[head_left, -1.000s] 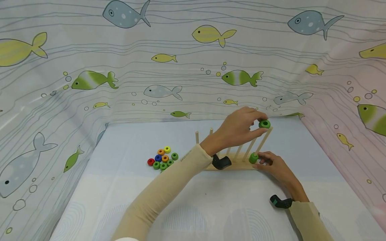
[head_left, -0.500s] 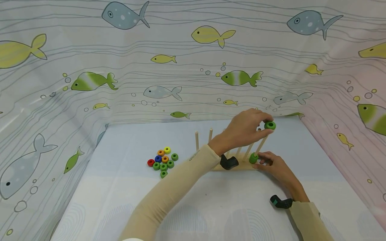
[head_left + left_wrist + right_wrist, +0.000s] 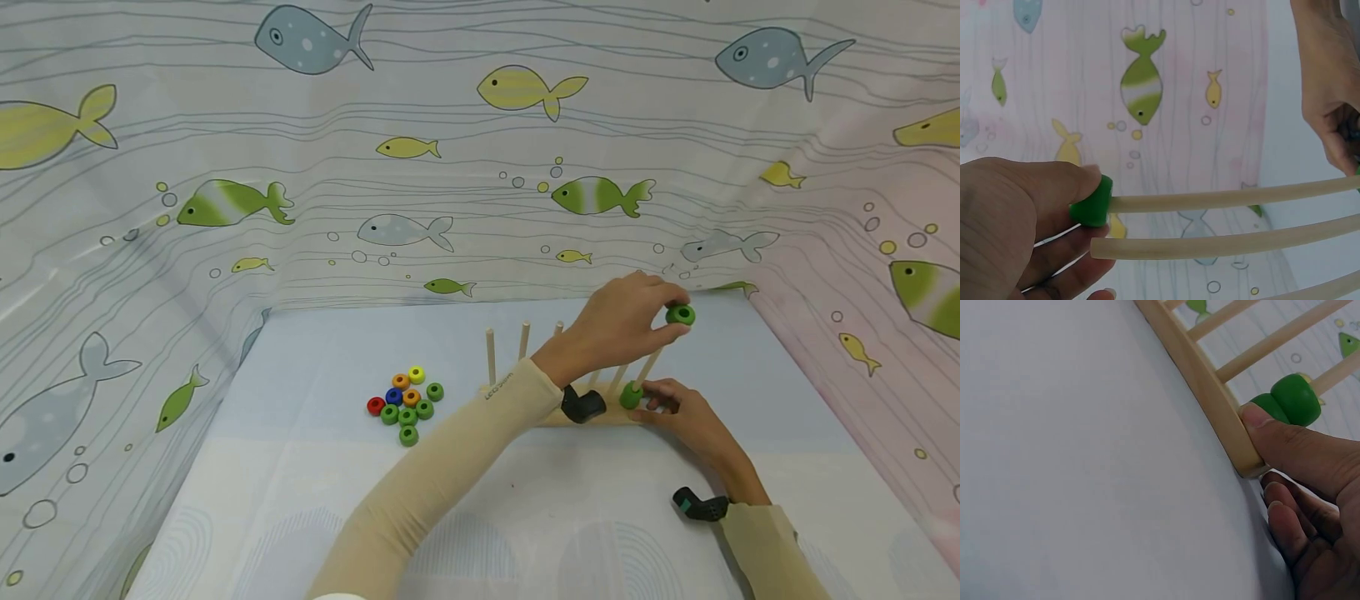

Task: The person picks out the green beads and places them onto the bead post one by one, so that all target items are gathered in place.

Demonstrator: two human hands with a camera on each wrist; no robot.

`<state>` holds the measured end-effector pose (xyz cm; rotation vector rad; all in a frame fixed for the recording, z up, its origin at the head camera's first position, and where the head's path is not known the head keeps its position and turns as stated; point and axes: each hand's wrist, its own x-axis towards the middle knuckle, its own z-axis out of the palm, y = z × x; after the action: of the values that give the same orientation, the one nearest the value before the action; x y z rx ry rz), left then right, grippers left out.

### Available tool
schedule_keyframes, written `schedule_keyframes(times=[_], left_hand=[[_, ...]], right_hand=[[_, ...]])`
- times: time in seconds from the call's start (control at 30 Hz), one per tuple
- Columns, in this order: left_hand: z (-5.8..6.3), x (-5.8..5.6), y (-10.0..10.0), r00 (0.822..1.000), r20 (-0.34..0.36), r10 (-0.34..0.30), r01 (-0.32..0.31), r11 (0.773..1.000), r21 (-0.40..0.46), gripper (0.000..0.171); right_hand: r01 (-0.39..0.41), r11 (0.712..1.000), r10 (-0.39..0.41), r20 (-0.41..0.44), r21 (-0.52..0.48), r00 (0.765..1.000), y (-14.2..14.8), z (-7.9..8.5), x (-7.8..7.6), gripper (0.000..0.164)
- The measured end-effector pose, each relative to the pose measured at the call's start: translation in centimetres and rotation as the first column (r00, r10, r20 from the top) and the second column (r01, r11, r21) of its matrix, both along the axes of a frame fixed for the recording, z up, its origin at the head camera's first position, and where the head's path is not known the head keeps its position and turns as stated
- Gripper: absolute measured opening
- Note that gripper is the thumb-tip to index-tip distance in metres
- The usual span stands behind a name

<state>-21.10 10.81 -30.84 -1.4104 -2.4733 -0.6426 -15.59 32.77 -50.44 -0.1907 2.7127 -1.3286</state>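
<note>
Head view shows the left hand [image 3: 622, 321] reaching across the wooden rack, its thumb and fingers pinching a dark green wooden ring with a hole [image 3: 680, 315]. This ring sits at the top end of the rightmost thin wooden peg [image 3: 651, 364], at about 2 o'clock from the rack's middle. On the left wrist view the same ring [image 3: 1092, 201] is already pushed onto the tip of that peg [image 3: 1235, 200], and the fingertips [image 3: 1075, 181] press it from the side.

At 6 o'clock from the held ring, the right hand [image 3: 678, 412] rests on the table and grips the right end of the curved light wooden base [image 3: 558, 417]. The right wrist view shows its thumb [image 3: 1285, 440] pressing on the edge of the base [image 3: 1210, 400], with the other fingers curled beside it on the table. Just beside the thumb, a second green ring [image 3: 1291, 403] sits low on the same peg, near the base.

More pegs stand in a row toward 9 o'clock. Farther at 9 o'clock, well apart from the rack, a small heap of loose rings [image 3: 405, 398] in red, blue, orange, yellow and green lies on the pale blue table cover [image 3: 337, 350]. A curtain printed with fish [image 3: 450, 167] hangs behind.
</note>
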Motion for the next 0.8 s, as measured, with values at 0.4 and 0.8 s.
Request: schedule_keyframes(times=[0.4,0.8], left_hand=[[0.01,0.07,0.07,0.999,0.018,0.034,-0.032,0.997,-0.076,0.036],[0.86,0.24,-0.77,0.999,0.011,0.036,-0.035,0.996,-0.086,0.035]], right_hand=[[0.001,1.0,-0.001,-0.004,0.007,1.0,-0.03,-0.01,0.15,0.059],[-0.007,1.0,0.007,-0.022,-0.009,1.0,-0.1,-0.04,0.1,0.051]])
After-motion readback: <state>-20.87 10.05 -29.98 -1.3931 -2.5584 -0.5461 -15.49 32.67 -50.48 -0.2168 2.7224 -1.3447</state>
